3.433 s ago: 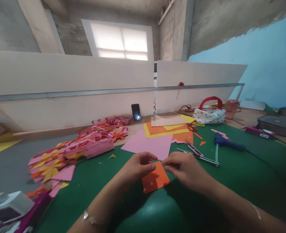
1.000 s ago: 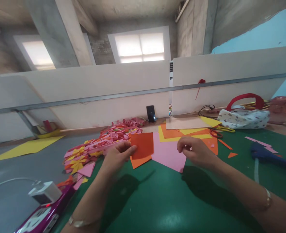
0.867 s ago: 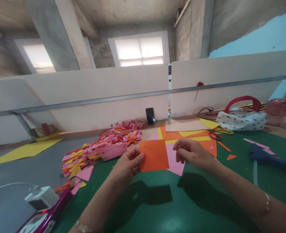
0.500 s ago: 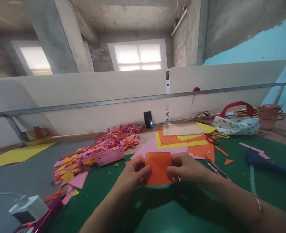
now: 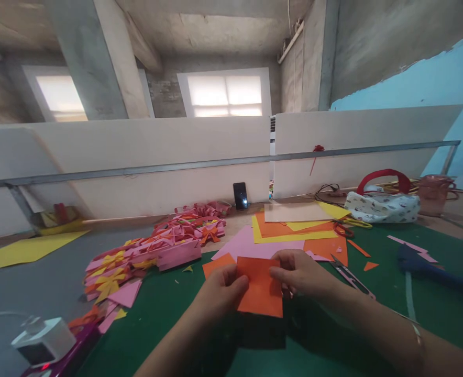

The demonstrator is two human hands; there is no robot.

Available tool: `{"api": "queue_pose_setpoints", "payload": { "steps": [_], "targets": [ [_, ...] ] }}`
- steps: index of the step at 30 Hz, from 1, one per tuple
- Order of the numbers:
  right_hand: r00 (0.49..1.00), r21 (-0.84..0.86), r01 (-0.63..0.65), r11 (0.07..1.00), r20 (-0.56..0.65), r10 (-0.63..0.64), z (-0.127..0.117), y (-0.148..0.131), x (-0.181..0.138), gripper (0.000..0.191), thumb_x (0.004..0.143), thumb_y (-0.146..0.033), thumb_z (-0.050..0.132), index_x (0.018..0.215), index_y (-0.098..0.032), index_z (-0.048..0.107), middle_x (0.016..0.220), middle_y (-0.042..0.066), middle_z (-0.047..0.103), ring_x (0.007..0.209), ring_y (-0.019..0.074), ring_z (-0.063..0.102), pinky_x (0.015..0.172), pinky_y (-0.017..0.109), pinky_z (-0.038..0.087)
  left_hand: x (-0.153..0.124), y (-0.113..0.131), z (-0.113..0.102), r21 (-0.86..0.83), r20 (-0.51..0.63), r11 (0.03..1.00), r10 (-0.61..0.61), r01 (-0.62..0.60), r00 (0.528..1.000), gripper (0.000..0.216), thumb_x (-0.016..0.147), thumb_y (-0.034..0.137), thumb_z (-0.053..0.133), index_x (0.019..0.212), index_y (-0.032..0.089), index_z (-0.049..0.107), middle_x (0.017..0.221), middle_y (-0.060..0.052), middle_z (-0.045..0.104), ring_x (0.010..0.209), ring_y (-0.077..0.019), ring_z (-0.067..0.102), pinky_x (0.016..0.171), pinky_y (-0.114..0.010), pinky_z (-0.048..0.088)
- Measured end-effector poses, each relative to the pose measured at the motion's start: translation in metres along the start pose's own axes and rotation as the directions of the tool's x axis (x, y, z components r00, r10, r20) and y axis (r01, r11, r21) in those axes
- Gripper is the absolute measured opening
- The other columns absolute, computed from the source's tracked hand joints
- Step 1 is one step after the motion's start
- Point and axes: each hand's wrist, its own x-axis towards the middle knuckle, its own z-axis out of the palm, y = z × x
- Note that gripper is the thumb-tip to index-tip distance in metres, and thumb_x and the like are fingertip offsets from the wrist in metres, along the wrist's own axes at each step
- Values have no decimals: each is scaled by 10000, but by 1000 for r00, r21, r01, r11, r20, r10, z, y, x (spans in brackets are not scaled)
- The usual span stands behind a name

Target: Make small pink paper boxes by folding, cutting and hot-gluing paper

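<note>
An orange paper square is held up over the green mat, its lower edge tilted toward me. My left hand pinches its left edge, thumb on the near face. On the opposite side, near the upper right corner, my right hand grips it between thumb and fingers. Another piece of orange paper lies behind my left hand. Thread snips rest on the mat to the right of my right hand.
A heap of pink, orange and yellow paper bows lies to the left. Behind my hands are stacked coloured sheets and scissors. A phone leans on the partition. A charger, patterned bag and blue tool flank the mat.
The orange square has moved slightly down and tilted, its lower edge nearer me. My right hand has shifted from its right side toward its upper right corner.
</note>
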Motion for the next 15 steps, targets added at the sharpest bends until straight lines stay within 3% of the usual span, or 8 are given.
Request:
{"api": "queue_pose_setpoints", "payload": {
  "steps": [3, 6, 10, 12, 14, 15],
  "targets": [
    [1000, 15, -10, 1000, -22, 10, 0, -1, -1, 64, 699, -202, 545, 724, -145, 558, 503, -49, 552, 363, 48, 475, 354, 150, 305, -2, 1, 1, -18, 10, 1000, 6, -6, 1000, 239, 651, 342, 620, 775, 139, 597, 636, -1, 608, 538, -110, 506, 479, -202, 316],
    [998, 76, -57, 995, -36, 60, 0, -2, -1, 45, 685, -177, 543, 718, -149, 556, 480, -58, 537, 339, 43, 458, 337, 141, 276, -2, 1, 0, -27, -42, 998, 54, -56, 998, 260, 669, 348, 634, 823, 141, 603, 621, 10, 604, 513, -88, 494, 465, -186, 311],
    [999, 96, -43, 994, -22, 46, -1, -1, -1, 111, 744, -237, 525, 801, -148, 556, 490, -49, 530, 354, 63, 476, 354, 163, 310, -1, 0, -2, -41, 74, 999, 32, -29, 997, 395, 644, 358, 682, 963, 139, 602, 589, 6, 613, 444, -76, 490, 394, -169, 293],
    [998, 53, 49, 997, -49, -47, -3, -1, -3, 221, 816, -271, 452, 989, -168, 543, 603, -20, 577, 438, 89, 533, 419, 202, 392, 0, -1, -4, -73, 106, 997, -16, 24, 994, 373, 647, 331, 692, 950, 129, 614, 594, -4, 617, 427, -67, 498, 369, -157, 287],
    [964, -121, 240, 963, -87, -251, -6, -4, -7, 311, 850, -221, 399, 1145, -231, 498, 905, 46, 618, 742, 141, 610, 630, 282, 480, 0, -1, -7, -150, 77, 985, -80, 91, 994, 336, 641, 302, 706, 915, 127, 623, 585, 3, 603, 414, -46, 489, 353, -136, 268],
    [928, -244, 339, 909, -75, -366, -7, -5, -9, 349, 844, -181, 410, 1169, -271, 498, 1092, 60, 568, 946, 166, 568, 773, 327, 462, 1, -1, -8, -194, 61, 974, -109, 119, 992, 327, 636, 290, 714, 905, 128, 626, 574, 12, 590, 408, -34, 478, 349, -125, 258]
  ]
}}
